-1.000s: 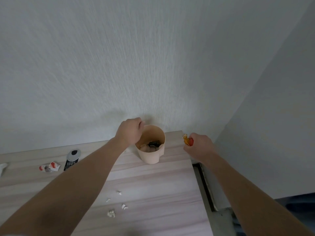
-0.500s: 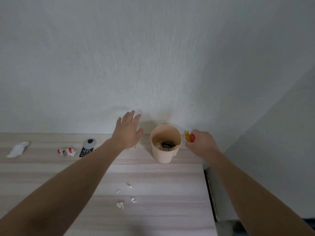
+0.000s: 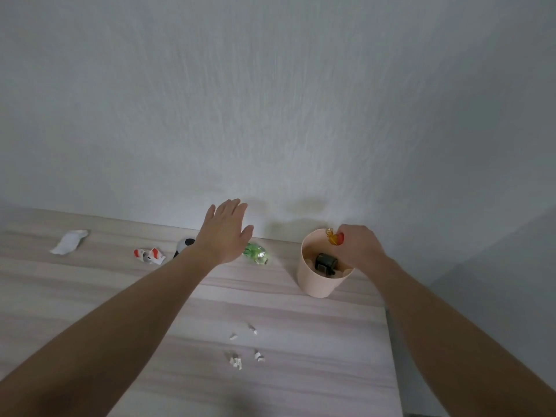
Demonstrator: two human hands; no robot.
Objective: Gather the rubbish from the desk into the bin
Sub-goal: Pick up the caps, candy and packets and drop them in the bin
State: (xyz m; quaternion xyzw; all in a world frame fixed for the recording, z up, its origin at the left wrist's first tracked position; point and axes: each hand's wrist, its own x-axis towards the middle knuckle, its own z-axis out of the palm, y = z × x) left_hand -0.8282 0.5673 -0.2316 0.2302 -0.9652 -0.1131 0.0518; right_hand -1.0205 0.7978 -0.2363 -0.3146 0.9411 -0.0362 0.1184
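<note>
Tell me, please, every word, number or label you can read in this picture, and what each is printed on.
None can be read.
Black and white packet: mostly hidden behind the left hand; no print shows.
Red and white wrapper: markings too small and blurred.
Green wrapper: no legible print.

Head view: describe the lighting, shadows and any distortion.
Head view: dim, flat, greyish light; soft shadows of the left hand and the bin fall on the wall behind; wide-angle lens bends the desk back edge; small paper scraps look slightly soft.
</note>
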